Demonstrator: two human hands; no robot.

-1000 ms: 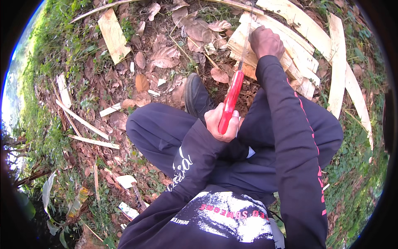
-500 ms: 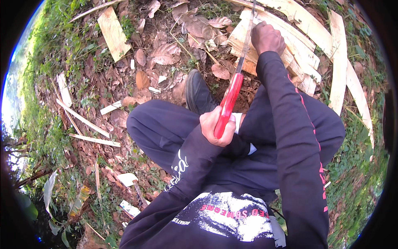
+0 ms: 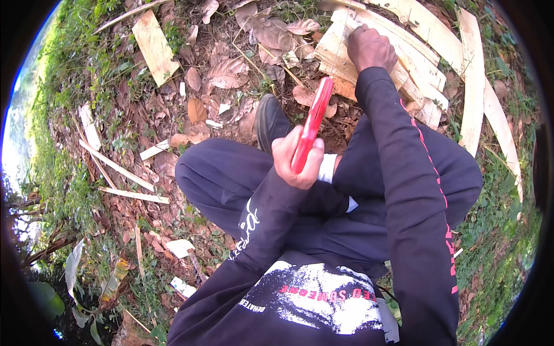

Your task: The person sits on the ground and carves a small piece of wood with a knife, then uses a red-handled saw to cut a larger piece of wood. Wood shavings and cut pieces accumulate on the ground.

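My left hand (image 3: 297,157) is closed around the red handle (image 3: 313,126) of a handsaw. From the handle a thin blade (image 3: 340,43), seen almost edge-on, runs forward across a stack of pale wooden boards (image 3: 404,49). My right hand (image 3: 372,49) is curled down on the top wooden board, just right of the blade, with its fingertips hidden. Both arms are in dark long sleeves, the right one stretched well forward.
My bent legs (image 3: 231,173) and a dark shoe (image 3: 271,120) lie between me and the boards. Long curved planks (image 3: 473,81) lie at the right. A flat wood piece (image 3: 154,47) and several offcuts (image 3: 118,166) are scattered at the left among dry leaves and grass.
My left hand has pushed the saw forward, away from me, so the handle is closer to the boards. My right hand stays in place on the stack.
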